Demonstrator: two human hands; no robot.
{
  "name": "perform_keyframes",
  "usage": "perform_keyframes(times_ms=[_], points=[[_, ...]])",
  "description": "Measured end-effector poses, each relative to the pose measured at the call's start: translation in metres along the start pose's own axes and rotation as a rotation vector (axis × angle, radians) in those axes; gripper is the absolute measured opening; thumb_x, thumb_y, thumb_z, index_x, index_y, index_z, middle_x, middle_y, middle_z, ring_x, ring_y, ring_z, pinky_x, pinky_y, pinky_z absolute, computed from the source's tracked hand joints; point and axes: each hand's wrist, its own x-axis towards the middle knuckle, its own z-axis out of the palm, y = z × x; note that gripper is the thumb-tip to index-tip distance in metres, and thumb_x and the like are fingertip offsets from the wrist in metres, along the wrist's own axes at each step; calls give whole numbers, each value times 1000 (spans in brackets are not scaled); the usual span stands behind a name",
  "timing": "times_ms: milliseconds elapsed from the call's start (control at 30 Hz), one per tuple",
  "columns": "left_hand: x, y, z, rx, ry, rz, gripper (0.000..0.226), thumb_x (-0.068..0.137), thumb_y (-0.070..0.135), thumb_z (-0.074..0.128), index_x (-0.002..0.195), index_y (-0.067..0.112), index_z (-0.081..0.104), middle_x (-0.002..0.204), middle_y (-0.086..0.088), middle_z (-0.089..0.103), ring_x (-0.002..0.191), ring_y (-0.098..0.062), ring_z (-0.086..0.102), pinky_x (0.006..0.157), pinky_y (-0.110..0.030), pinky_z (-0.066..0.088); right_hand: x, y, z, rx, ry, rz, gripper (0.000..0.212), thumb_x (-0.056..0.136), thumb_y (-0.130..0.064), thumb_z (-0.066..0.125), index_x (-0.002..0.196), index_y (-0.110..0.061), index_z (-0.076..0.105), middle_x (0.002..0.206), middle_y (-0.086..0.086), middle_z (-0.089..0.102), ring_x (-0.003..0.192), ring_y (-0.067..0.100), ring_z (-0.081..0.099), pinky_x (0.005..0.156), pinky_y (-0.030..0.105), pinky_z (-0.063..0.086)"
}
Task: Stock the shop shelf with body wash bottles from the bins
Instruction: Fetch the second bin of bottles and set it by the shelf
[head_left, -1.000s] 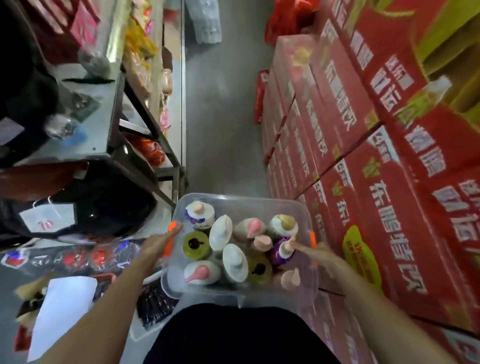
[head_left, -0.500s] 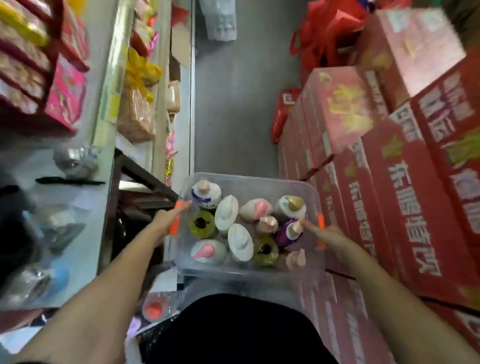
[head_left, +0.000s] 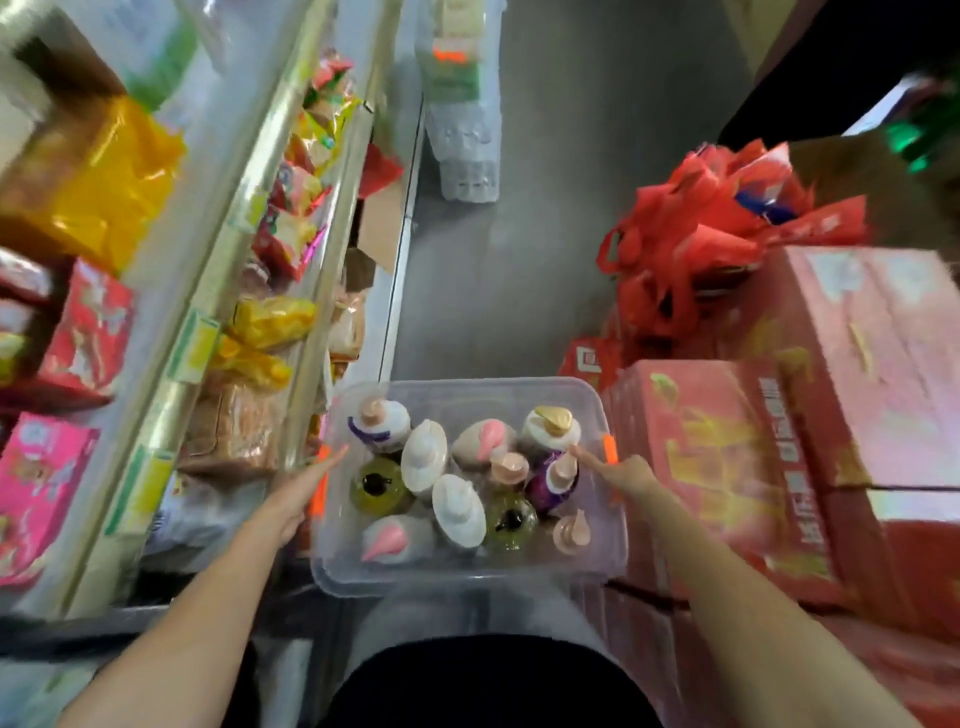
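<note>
Item under carry: a clear plastic bin (head_left: 467, 584) with an orange latch (head_left: 609, 449) at each short end. It is held level in front of the person's torso, above the grey aisle floor (head_left: 519, 260). The shop shelf (head_left: 223, 291) is on the left and the stacked red cartons (head_left: 727, 467) are on the right. The bin's long axis runs left to right across the body.

Contents: about eleven body wash bottles (head_left: 458, 512), packed close together.
- All stand upright with their long axes vertical and their pump heads facing up toward the camera.
- The pump heads are white, pale pink or gold.
- Two yellow-green bottles have black caps.
- One bottle is purple, and one white bottle has a purple label.
- The spouts point in different directions, with no common heading.

Left hand (head_left: 296, 499): grasps the bin's left end at the latch, thumb lying along the wall. The other fingers are hidden underneath.

Right hand (head_left: 621, 475): grasps the right end beside the latch, with one digit reaching over the rim toward the bottles.

Surroundings: the shelf holds snack packets (head_left: 291, 244), which are blurred. Red bags (head_left: 691, 249) lie on top of the cartons.
</note>
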Motion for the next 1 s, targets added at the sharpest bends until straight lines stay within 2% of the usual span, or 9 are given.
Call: perform_keyframes(times_ms=[100, 233, 400, 533, 633, 700, 833, 933, 1000], points=[[20, 40, 9, 22, -14, -24, 62, 65, 66, 71, 114, 31, 58, 113, 3, 65, 116, -20, 54, 109, -49, 34, 20, -52, -25, -6, 17, -29, 86, 67, -62, 73, 112, 10, 58, 104, 17, 63, 87, 26, 60, 66, 30, 47], [71, 85, 10, -4, 42, -47, 113, 34, 81, 76, 131, 28, 54, 126, -1, 62, 120, -24, 54, 108, -54, 35, 55, -119, -49, -28, 17, -55, 81, 67, -64, 73, 106, 6, 60, 103, 16, 64, 87, 26, 61, 68, 31, 49], [141, 143, 21, 21, 48, -81, 108, 37, 77, 78, 128, 24, 54, 124, -1, 61, 115, -24, 56, 100, -45, 44, 96, -180, -62, -74, -1, -40, 72, 70, -63, 71, 108, -3, 58, 99, 13, 58, 82, 24, 57, 48, 23, 41], [208, 230, 35, 79, 62, -23, 65, 77, 51, 71, 129, 16, 55, 125, -6, 57, 110, -25, 53, 73, -30, 45, 144, -229, -66, -12, 8, 26, 79, 73, -56, 73, 119, 6, 54, 99, 11, 54, 87, 23, 53, 63, 24, 46], [262, 286, 28, 158, 23, -44, 89, 57, 67, 78, 131, 24, 53, 132, -4, 55, 120, -28, 52, 93, -42, 49, 172, -280, -78, 15, 52, 91, 75, 70, -57, 74, 109, 4, 56, 87, 8, 58, 83, 23, 56, 63, 26, 47], [287, 326, 28, 146, 18, -48, 101, 42, 75, 81, 129, 29, 55, 131, -3, 57, 118, -27, 54, 94, -47, 50, 189, -316, -91, 38, 68, 112, 71, 69, -57, 75, 96, 7, 59, 75, 7, 60, 79, 24, 61, 59, 29, 52], [305, 413, 52, 99, 27, -33, 80, 67, 58, 77, 131, 17, 52, 118, -6, 59, 102, -22, 54, 82, -35, 45, 224, -378, -118, 23, 80, 64, 67, 66, -60, 75, 91, 2, 68, 83, 12, 69, 76, 23, 66, 71, 32, 57], [335, 461, 58, 150, 33, 32, 109, 45, 69, 80, 136, 17, 50, 132, -5, 55, 117, -21, 51, 95, -39, 42, 245, -428, -141, 48, 89, 47, 63, 69, -58, 75, 92, 0, 66, 88, 12, 67, 78, 23, 64, 67, 29, 53], [356, 495, 66, 149, 44, 88, 112, 38, 72, 82, 132, 17, 55, 128, -1, 59, 116, -19, 53, 99, -38, 43, 263, -457, -156, 67, 93, 41, 63, 69, -57, 75, 93, 1, 66, 82, 11, 66, 74, 21, 63, 65, 28, 52]])
